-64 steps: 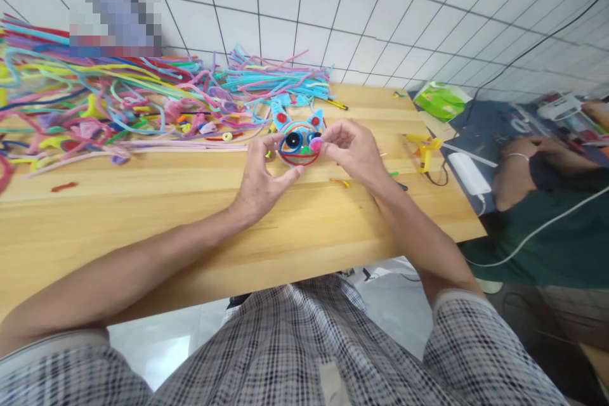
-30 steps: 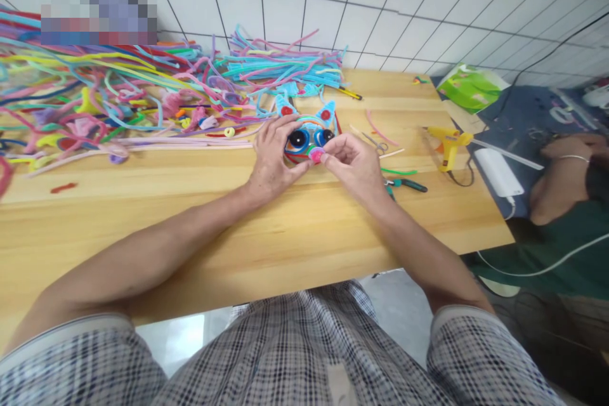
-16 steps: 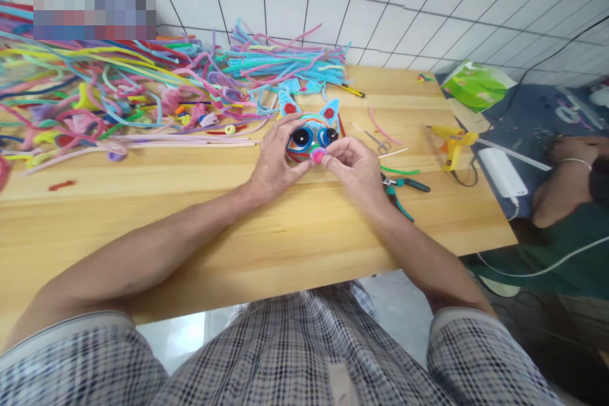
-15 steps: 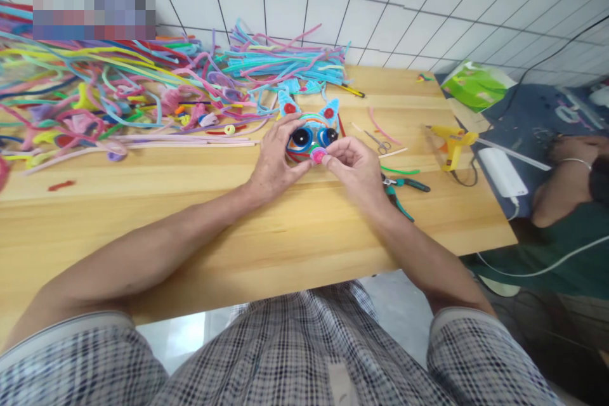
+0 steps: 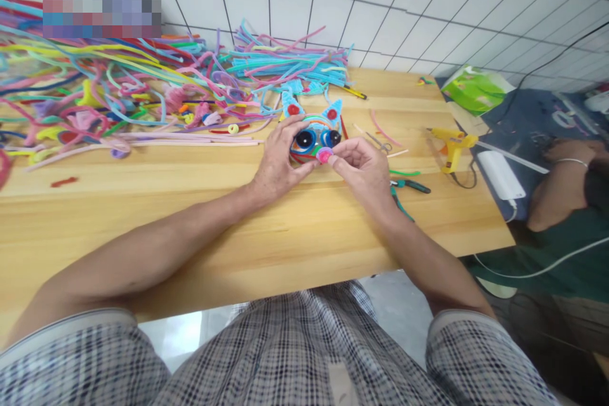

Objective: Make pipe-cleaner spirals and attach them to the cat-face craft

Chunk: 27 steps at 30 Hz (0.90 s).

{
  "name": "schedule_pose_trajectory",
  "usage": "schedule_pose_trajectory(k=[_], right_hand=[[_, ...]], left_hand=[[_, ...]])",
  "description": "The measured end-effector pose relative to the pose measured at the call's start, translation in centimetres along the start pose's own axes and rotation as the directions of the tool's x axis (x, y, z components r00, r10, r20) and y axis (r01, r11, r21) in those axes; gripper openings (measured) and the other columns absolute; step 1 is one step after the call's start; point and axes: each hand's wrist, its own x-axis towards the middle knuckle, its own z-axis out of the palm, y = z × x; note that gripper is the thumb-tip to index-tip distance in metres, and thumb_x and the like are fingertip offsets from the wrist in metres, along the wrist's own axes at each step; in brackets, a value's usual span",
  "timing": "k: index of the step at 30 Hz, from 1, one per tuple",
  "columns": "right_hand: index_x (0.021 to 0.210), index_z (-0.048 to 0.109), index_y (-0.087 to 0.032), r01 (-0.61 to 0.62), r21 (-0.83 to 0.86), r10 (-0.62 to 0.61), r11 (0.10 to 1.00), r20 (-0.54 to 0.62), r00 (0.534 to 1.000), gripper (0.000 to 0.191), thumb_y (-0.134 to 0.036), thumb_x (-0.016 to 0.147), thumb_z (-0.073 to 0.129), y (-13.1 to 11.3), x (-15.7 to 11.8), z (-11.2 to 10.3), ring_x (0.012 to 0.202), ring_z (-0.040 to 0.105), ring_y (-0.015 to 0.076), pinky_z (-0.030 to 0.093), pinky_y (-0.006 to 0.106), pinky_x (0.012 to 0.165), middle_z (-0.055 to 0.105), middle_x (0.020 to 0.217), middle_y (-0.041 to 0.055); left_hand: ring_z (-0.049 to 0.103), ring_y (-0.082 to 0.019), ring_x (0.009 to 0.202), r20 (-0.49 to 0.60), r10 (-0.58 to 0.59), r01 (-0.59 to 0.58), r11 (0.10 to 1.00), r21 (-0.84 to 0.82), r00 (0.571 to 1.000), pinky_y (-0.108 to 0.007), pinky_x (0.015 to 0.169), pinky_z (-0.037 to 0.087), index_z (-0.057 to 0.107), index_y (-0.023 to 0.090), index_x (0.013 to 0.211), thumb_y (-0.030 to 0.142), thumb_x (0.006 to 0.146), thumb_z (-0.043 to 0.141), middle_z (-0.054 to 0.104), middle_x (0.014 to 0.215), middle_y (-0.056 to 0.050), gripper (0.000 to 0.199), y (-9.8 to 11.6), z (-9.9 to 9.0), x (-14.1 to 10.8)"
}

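An animal head made of pipe cleaners (image 5: 318,120), with blue pointed ears, red ear centres and large black eyes ringed in blue, stands at the middle of the table. My left hand (image 5: 278,155) is closed round its left side, thumb near the lower edge. Between the thumb and fingertips of my right hand (image 5: 364,168) is a small pink and purple pipe-cleaner coil (image 5: 325,155), against the lower front of the head below the eyes. Green-handled pliers (image 5: 412,186) and small scissors (image 5: 382,144) lie to the right of my right hand.
Loose pipe cleaners (image 5: 143,82) are heaped at the left, and a blue bundle (image 5: 290,63) lies by the tiled wall. A yellow glue gun (image 5: 450,147) rests near the table's right edge. Beyond it are a white power strip (image 5: 502,174) and another person's arm (image 5: 564,184).
The whole view has shifted slightly, with things sitting a little further right. Both hands keep the same hold on the head and the pink coil.
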Motion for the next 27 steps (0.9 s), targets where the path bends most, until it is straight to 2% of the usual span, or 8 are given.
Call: schedule_pose_trajectory(k=[5, 9, 14, 19, 24, 27], right_hand=[[0.087, 0.067, -0.026, -0.036, 0.019, 0.036, 0.999, 0.017, 0.999, 0.045, -0.065, 0.080, 0.089, 0.5, -0.5, 0.4, 0.067, 0.064, 0.0144, 0.052, 0.030, 0.063, 0.074, 0.078, -0.0017], [0.087, 0.068, -0.026, 0.011, 0.027, -0.010, 1.000, -0.026, 1.000, 0.041, -0.061, 0.081, 0.090, -0.1, 0.0, 0.1, 0.068, 0.065, 0.0147, 0.053, 0.030, 0.063, 0.073, 0.078, -0.0018], [0.086, 0.070, -0.024, 0.069, -0.115, -0.068, 0.991, 0.013, 0.998, 0.037, -0.056, 0.083, 0.089, -1.7, 1.2, -0.9, 0.067, 0.062, 0.0144, 0.051, 0.030, 0.062, 0.074, 0.079, -0.0001], [0.084, 0.071, -0.024, 0.094, -0.209, -0.084, 0.973, 0.058, 0.995, 0.036, -0.054, 0.084, 0.090, -2.5, 1.7, -1.1, 0.068, 0.064, 0.0152, 0.049, 0.030, 0.062, 0.076, 0.082, 0.0011], [0.088, 0.074, -0.025, 0.162, -0.384, -0.161, 0.909, 0.036, 0.986, 0.014, -0.035, 0.090, 0.084, -2.6, 1.6, -0.7, 0.061, 0.055, 0.0138, 0.043, 0.031, 0.061, 0.075, 0.081, -0.0012], [0.089, 0.073, -0.026, 0.224, -0.468, -0.235, 0.855, 0.034, 0.971, 0.007, -0.026, 0.090, 0.080, -2.3, 1.7, -0.5, 0.066, 0.057, 0.0154, 0.046, 0.032, 0.067, 0.075, 0.082, -0.0011]], left_hand=[[0.054, -0.037, 0.155, -0.002, -0.011, 0.011, 1.000, -0.001, 1.000, -0.064, 0.133, 0.038, 0.054, 0.030, 0.147, 0.070, 0.092, 0.077, 0.063, 0.158, -0.015, 0.072, -0.2, 0.1, 0.0], [0.054, -0.036, 0.155, -0.002, -0.010, 0.010, 1.000, 0.017, 1.000, -0.063, 0.131, 0.041, 0.055, 0.029, 0.146, 0.067, 0.092, 0.078, 0.062, 0.159, -0.015, 0.070, -0.1, 0.0, -0.1], [0.055, -0.035, 0.154, 0.011, 0.011, -0.011, 1.000, 0.026, 1.000, -0.062, 0.130, 0.042, 0.056, 0.030, 0.147, 0.057, 0.092, 0.081, 0.060, 0.161, -0.014, 0.066, 0.3, 0.0, -0.3], [0.053, -0.036, 0.155, 0.030, -0.014, 0.013, 0.998, 0.056, 0.999, -0.062, 0.130, 0.041, 0.058, 0.029, 0.146, 0.058, 0.091, 0.083, 0.061, 0.161, -0.014, 0.067, 0.4, 0.1, -0.3], [0.053, -0.036, 0.155, 0.025, -0.002, 0.001, 0.998, 0.067, 1.000, -0.062, 0.131, 0.040, 0.058, 0.029, 0.147, 0.058, 0.091, 0.082, 0.061, 0.161, -0.014, 0.067, 0.3, 0.1, -0.3], [0.053, -0.035, 0.155, 0.028, 0.005, -0.007, 0.997, 0.077, 1.000, -0.061, 0.131, 0.041, 0.058, 0.028, 0.147, 0.056, 0.091, 0.083, 0.061, 0.161, -0.014, 0.067, 0.2, 0.0, -0.4]])
